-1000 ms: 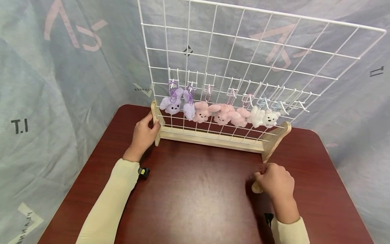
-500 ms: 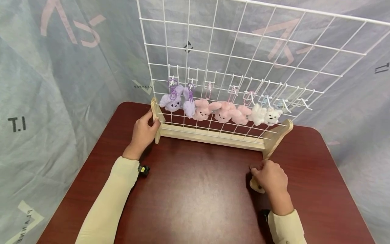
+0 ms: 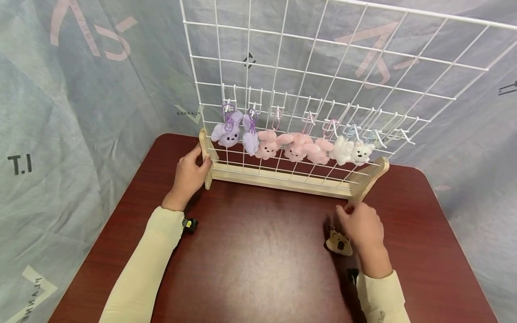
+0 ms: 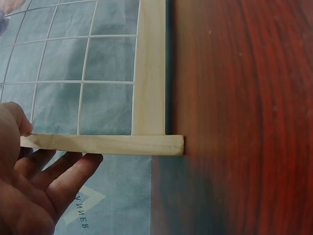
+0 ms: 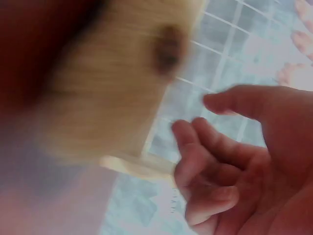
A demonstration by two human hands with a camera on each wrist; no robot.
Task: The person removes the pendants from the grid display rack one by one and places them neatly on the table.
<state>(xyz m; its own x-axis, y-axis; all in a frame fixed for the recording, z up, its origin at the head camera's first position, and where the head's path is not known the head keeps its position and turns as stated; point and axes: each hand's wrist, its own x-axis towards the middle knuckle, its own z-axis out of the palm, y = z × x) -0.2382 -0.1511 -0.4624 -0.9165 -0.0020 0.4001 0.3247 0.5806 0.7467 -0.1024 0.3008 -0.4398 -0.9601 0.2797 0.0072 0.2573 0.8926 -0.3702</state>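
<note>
My left hand (image 3: 190,172) holds the left wooden foot (image 3: 207,157) of a white wire-grid display rack (image 3: 278,58). In the left wrist view its thumb lies on one side of the foot (image 4: 107,144), its fingers on the other. My right hand (image 3: 363,226) is beside the rack's right wooden foot (image 3: 367,181); whether they touch cannot be told. In the right wrist view, that hand (image 5: 230,166) has loosely bent fingers, thumb apart, nothing between them. A brown plush bear-like keychain (image 3: 339,244) lies below the fingers, apart from them. A blurred tan shape (image 5: 117,83) fills that wrist view's left.
Purple (image 3: 228,134), pink (image 3: 268,144) and white (image 3: 362,153) plush keychains hang from hooks along the grid. The rightmost hook (image 3: 405,136) bears nothing. A wooden crossbar (image 3: 278,183) joins the feet on the dark red table (image 3: 258,269). Grey printed cloth (image 3: 101,98) surrounds it.
My right hand has let go of the brown plush keychain and moved up toward the rack's right foot. The left hand keeps its hold. The head view has shifted slightly.
</note>
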